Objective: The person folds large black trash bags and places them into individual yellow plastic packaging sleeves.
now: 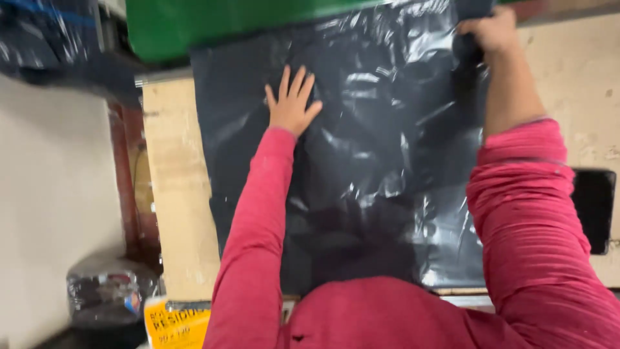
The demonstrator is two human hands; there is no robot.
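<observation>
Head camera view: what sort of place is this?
Probably a back room or workshop. A black plastic bag lies on a worn wooden worktable, the left hand flat on it, the right hand gripping its edge; a green bin behind.

Workshop, worn wooden worktable (174, 194), scuffed walls

Black plastic bag (374, 168): large, glossy, thin film, heavily creased with light glare on the wrinkles. Spread flat across the pale tabletop (177, 194), covering most of it; bare strip of tabletop left along one side. Far edge runs under a green bin (194, 26). Far right corner is bunched up and lifted; the rest lies flat.
</observation>
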